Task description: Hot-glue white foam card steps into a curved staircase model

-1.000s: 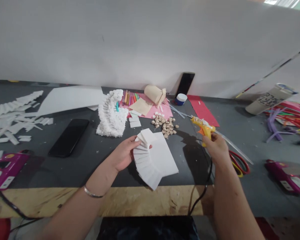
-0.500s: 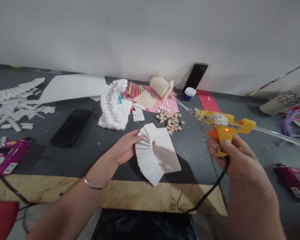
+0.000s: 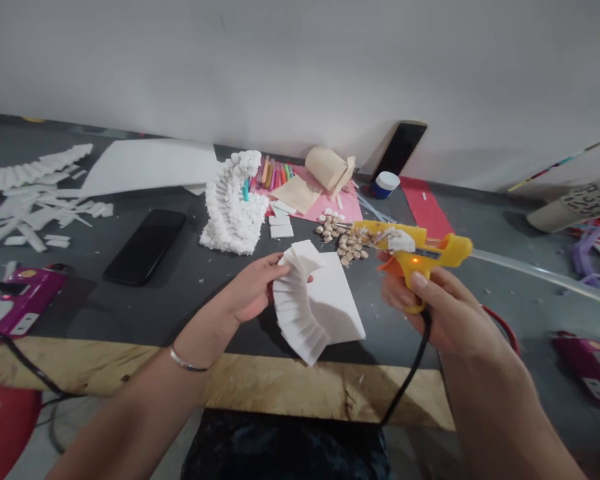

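My left hand point(image 3: 257, 287) pinches the upper left edge of a white model point(image 3: 300, 313), a curved run of overlapping flat pieces like a winding stair joined to a flat white panel point(image 3: 333, 293). My right hand point(image 3: 435, 300) grips a yellow hot glue gun point(image 3: 410, 243) with an orange trigger and a lit red light. The gun's nozzle points left, above and to the right of the model, apart from it. A clear glue stick point(image 3: 535, 267) sticks out of its back. Behind the model, a pile of small brown rounds point(image 3: 350, 250) lies partly behind the gun.
A white textured model point(image 3: 235, 207) stands behind my left hand. A black phone point(image 3: 145, 247) lies at left, near white strips point(image 3: 35, 207) and a purple device point(image 3: 25, 300). Pink paper point(image 3: 313, 207) holds coloured sticks. A blue jar point(image 3: 384, 186) stands by a leaning phone point(image 3: 399, 148).
My right hand has brought the glue gun leftward, nearer the white model. My left hand keeps its hold on the model, nearly unmoved. The view has shifted slightly.
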A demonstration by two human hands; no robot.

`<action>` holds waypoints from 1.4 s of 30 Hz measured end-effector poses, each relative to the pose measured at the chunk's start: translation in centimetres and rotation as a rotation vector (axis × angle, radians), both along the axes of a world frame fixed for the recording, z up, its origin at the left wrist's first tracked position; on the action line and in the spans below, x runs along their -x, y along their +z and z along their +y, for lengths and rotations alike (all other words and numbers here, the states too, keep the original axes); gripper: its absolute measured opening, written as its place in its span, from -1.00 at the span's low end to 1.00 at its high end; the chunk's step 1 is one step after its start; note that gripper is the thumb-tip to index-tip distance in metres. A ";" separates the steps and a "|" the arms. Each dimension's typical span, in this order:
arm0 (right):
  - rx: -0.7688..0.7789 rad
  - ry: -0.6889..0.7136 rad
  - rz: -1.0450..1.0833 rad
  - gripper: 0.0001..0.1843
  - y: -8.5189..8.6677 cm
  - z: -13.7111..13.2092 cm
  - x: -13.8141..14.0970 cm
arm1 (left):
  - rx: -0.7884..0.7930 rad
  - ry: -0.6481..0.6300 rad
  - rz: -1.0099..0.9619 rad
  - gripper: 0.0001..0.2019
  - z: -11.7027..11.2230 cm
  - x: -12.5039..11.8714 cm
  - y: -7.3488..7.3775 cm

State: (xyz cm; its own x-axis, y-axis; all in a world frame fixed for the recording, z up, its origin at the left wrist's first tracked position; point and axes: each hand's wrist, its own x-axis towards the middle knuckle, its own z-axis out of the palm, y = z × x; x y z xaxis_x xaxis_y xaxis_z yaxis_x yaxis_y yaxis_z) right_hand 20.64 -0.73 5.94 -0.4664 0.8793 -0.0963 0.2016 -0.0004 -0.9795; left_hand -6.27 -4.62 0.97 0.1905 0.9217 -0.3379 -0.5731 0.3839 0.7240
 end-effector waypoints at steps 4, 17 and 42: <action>0.213 0.106 0.203 -0.64 -0.4 0.0 0.6 | -0.004 -0.014 -0.007 -0.72 0.0 0.0 0.0; -0.096 0.087 -0.323 -0.52 0.0 0.0 1.3 | -0.034 -0.057 0.009 -0.71 -0.3 0.0 0.5; 0.004 0.119 -0.394 -0.49 -0.4 -0.1 2.4 | -0.049 -0.021 0.053 -0.61 -0.7 -0.2 1.1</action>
State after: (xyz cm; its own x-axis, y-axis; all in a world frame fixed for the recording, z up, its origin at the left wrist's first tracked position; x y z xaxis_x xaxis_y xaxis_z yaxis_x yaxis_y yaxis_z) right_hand 18.28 -0.82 5.50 -0.4912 0.8208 -0.2917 0.5605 0.0415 -0.8271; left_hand -6.11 -5.34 2.07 0.1926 0.9334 -0.3029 -0.5254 0.3588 0.7715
